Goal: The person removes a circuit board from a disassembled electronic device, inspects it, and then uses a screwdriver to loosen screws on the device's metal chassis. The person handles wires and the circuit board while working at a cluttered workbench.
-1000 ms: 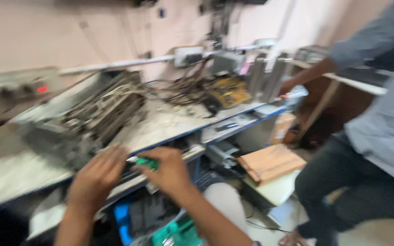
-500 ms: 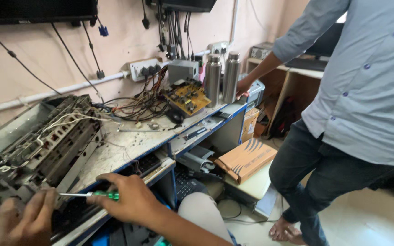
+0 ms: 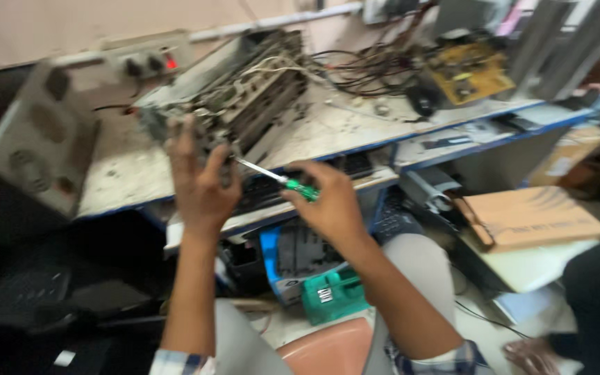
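Left hand (image 3: 199,182) clenched on dismantled chassis (image 3: 234,94) at bench (image 3: 355,128) edge; right hand (image 3: 328,205) grasping green-handled screwdriver (image 3: 279,179), tip at chassis. Risk: tip slipping toward left fingers, chassis tipping off edge.

I see the opened machine (image 3: 237,90) upper centre on the workbench (image 3: 328,132), circuit board (image 3: 468,69) upper right, cardboard box (image 3: 529,219) lower right.
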